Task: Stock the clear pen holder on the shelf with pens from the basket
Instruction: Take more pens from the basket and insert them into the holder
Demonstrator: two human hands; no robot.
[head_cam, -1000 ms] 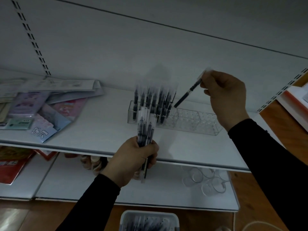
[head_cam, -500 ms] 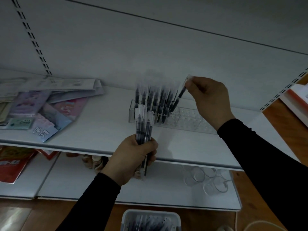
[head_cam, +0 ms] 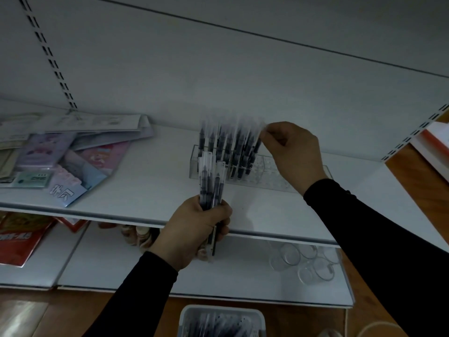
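A clear pen holder (head_cam: 267, 175) stands on the white shelf (head_cam: 150, 190), with several dark pens upright in its left part. My right hand (head_cam: 291, 152) pinches the clear cap end of one pen (head_cam: 255, 149), whose lower part is down among the standing pens at the right side of that group. My left hand (head_cam: 194, 227) grips a bundle of pens (head_cam: 211, 183) upright, in front of the shelf edge and just left of the holder's front. A white basket (head_cam: 221, 321) holding more pens sits on the floor at the bottom.
Stationery packets and booklets (head_cam: 65, 154) lie heaped on the shelf's left side. On the lower shelf are clear round cups (head_cam: 306, 259) at the right and red packets (head_cam: 17, 237) at the left. A slotted upright (head_cam: 48, 54) runs up the back panel.
My right hand has carried the single pen from up in the air leftward and down, into the holder beside the standing pens. My left hand and its bundle have hardly moved.
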